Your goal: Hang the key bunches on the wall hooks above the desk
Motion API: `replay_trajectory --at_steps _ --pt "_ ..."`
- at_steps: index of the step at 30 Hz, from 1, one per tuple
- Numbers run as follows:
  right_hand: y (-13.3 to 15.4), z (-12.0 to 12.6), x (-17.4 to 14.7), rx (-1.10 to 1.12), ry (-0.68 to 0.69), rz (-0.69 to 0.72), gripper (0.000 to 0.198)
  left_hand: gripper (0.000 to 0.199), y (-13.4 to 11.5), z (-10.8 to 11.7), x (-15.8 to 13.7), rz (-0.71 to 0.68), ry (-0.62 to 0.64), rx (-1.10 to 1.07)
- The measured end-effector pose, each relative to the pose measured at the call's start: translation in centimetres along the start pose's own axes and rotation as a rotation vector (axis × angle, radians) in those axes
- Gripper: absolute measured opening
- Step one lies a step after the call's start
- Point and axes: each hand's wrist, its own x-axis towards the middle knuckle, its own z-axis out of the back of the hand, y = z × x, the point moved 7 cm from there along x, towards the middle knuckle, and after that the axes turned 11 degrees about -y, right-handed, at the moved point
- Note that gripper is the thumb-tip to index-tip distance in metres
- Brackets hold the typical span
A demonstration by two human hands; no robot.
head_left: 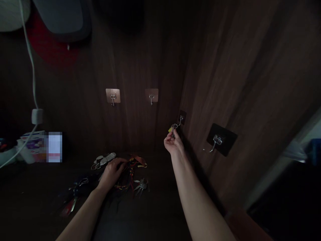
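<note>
Up at the corner, my right hand (175, 142) pinches a small bunch of keys (173, 128) with a yellow piece on it. Its ring is at the metal hook (180, 119) on a dark adhesive plate; I cannot tell whether the ring hangs on it. My left hand (111, 172) is low over a tangle of cords and key rings, fingers curled and partly hidden. Close to its fingertips lie a beaded red and yellow cord (131, 171) and a brown strap (138, 160). Loose keys (142, 184) lie right of it, silver key fobs (107, 159) behind it.
Two hooks on clear plates, a left one (113, 96) and a right one (151, 96), are on the back wall. Another hook (217, 140) is on the right panel. A white cable (32, 77) hangs at left before several boxes (35, 142). A red-tagged item (69, 207) lies front left.
</note>
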Motion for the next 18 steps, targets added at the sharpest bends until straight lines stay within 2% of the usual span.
replay_trajectory --at_steps 3,7,12,15,18 --pt "-0.2 1.0 0.0 -0.041 0.008 0.036 0.017 0.023 0.0 0.2 0.1 0.008 -0.012 0.005" --pt "-1.0 2.6 -0.3 0.057 -0.041 0.006 0.013 0.022 0.4 1.1 0.4 0.035 -0.091 0.012" --pt "-3.3 3.8 -1.3 -0.017 -0.022 0.02 0.009 0.022 2.5 3.6 0.7 0.224 -0.25 0.032" --pt "-5.4 3.6 -3.1 -0.143 0.084 0.063 0.018 0.024 3.5 5.4 0.7 0.347 -0.362 0.041" --pt "-7.8 2.5 -5.3 -0.462 0.277 0.138 0.02 0.024 4.1 7.0 0.5 0.43 -0.446 0.042"
